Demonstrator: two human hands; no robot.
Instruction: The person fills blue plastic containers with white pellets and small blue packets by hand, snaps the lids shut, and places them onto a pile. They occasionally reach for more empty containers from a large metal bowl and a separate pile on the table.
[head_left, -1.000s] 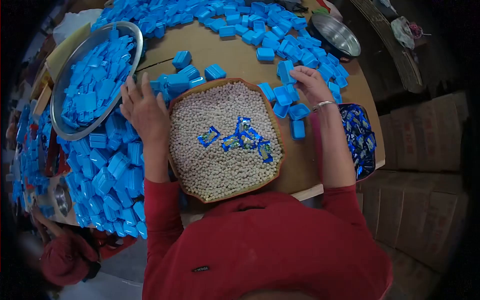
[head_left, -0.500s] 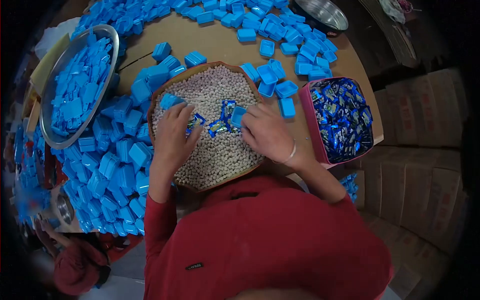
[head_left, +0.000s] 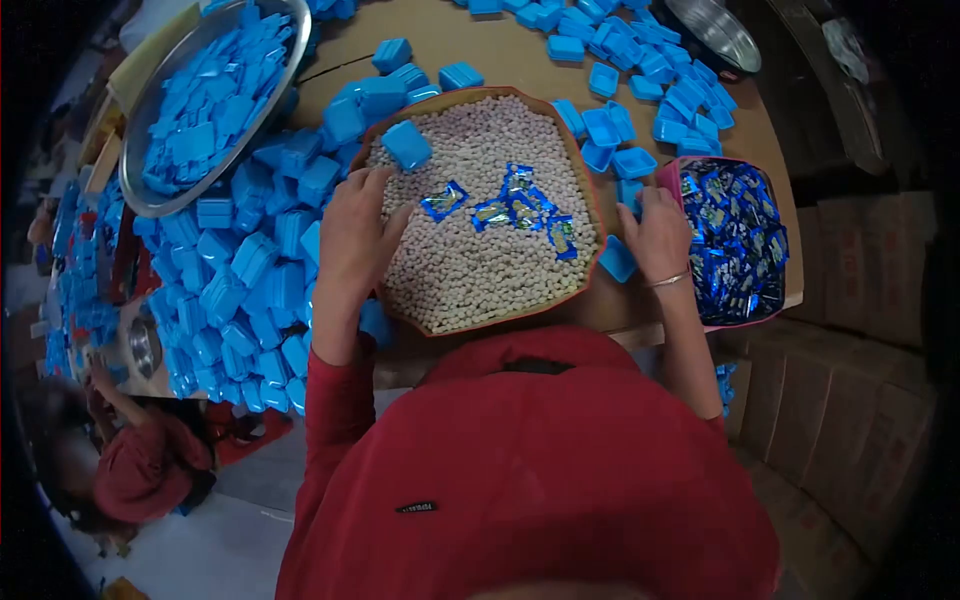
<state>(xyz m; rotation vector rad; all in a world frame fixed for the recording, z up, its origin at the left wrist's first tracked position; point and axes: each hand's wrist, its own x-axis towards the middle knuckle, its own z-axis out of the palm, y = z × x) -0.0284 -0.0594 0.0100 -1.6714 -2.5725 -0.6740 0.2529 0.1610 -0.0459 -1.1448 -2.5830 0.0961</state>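
An orange-rimmed basket (head_left: 598, 215) of small pale pellets holds several blue foil packets (head_left: 520, 210). A closed-looking blue box (head_left: 406, 145) rests on the pellets at its upper left. Beside that box, over the basket's left edge, is my left hand (head_left: 355, 225), thumb and fingers apart, holding nothing. Right of the basket, my right hand (head_left: 662, 235) has its fingers slightly spread, fingertips at a small blue box (head_left: 628, 193). Another open blue box (head_left: 617, 260) lies just left of it, by the basket rim.
A pink-edged container (head_left: 735, 240) of blue packets stands right. Blue boxes (head_left: 255, 260) are heaped left, below a metal tray (head_left: 130, 160) of blue pieces. More boxes and a metal bowl (head_left: 710, 35) lie behind. Cartons (head_left: 850, 260) stand right; another person (head_left: 150, 465) is lower left.
My right hand has moved right, out of the basket; the box it held appears to lie by the rim. My left hand has drawn back from the blue box. The view has shifted.
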